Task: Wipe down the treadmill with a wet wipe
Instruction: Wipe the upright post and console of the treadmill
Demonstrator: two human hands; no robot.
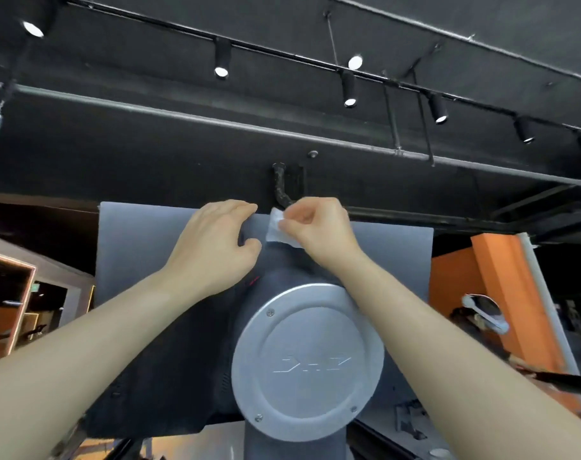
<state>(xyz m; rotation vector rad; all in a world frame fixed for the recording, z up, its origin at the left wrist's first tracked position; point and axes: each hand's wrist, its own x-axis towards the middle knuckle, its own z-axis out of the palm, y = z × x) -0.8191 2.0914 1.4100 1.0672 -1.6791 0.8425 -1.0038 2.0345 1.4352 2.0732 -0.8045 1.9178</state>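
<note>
One wet wipe pinched in right grip — against panel.

Just one head cam here, tilted up, sitting close behind the treadmill console. Ceiling track lights fill the top half

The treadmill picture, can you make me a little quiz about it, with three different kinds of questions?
1. True or false: the right hand pinches the small white wet wipe.
2. Where do the left hand's fingers rest? A) on the top edge of the flat grey back panel B) on the round silver metal cover plate C) on the black ceiling pipe
3. Fill in: the round silver cover sits ___ both hands in the picture.

Key: 1 true; 2 A; 3 below.
</note>
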